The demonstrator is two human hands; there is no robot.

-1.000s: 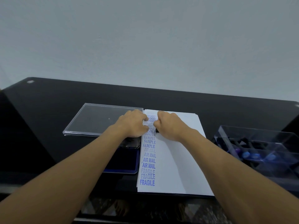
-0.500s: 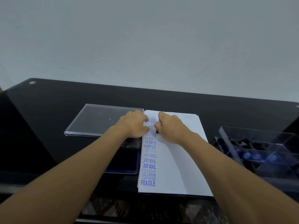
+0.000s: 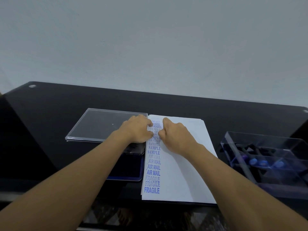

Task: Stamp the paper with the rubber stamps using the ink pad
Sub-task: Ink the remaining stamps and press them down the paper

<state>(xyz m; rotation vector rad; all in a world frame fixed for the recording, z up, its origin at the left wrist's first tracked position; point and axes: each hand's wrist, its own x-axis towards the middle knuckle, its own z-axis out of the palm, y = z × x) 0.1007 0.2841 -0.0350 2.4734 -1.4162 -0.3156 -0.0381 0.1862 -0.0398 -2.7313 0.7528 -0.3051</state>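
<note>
Very little shifts here. The person's head dips a touch, so the table [image 3: 66, 100] and everything on it sit slightly lower in view than a second ago. The left hand [image 3: 136, 129] and right hand [image 3: 176, 137] stay huddled at the top of the paper [image 3: 183, 172], but the gap between the thumbs closes. The dark sliver of stamp that showed there before is now hidden behind the right thumb. Above the knuckles, the AMENDED prints [image 3: 156, 124] read a bit more clearly, three lines stacked between the two sets of fingers where earlier they were partly covered.
</note>
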